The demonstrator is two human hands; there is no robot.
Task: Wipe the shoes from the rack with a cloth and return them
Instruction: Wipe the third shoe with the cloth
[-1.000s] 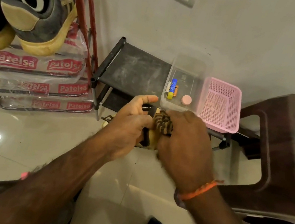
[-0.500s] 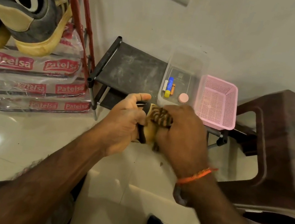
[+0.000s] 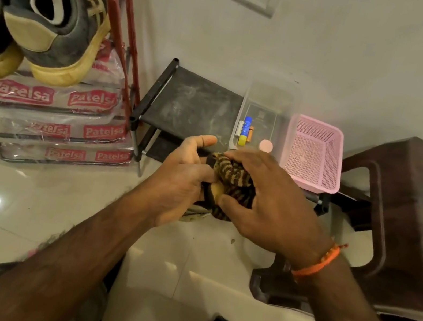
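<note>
Head view: left hand (image 3: 181, 180) grips shoe (image 3: 211, 193); right hand (image 3: 272, 210) presses cloth (image 3: 233, 177).

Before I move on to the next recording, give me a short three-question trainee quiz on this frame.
1. True or false: the pink basket holds the glue stick.
2. Which of the hands presses the striped cloth onto the item being wiped? A) left hand B) right hand
3. Fill in: the grey sneaker with the yellow sole sits on the red ____.

Key
1. False: it lies in the clear plastic box beside the basket.
2. B; the left hand holds the item, mostly hidden.
3. Rack.
</note>
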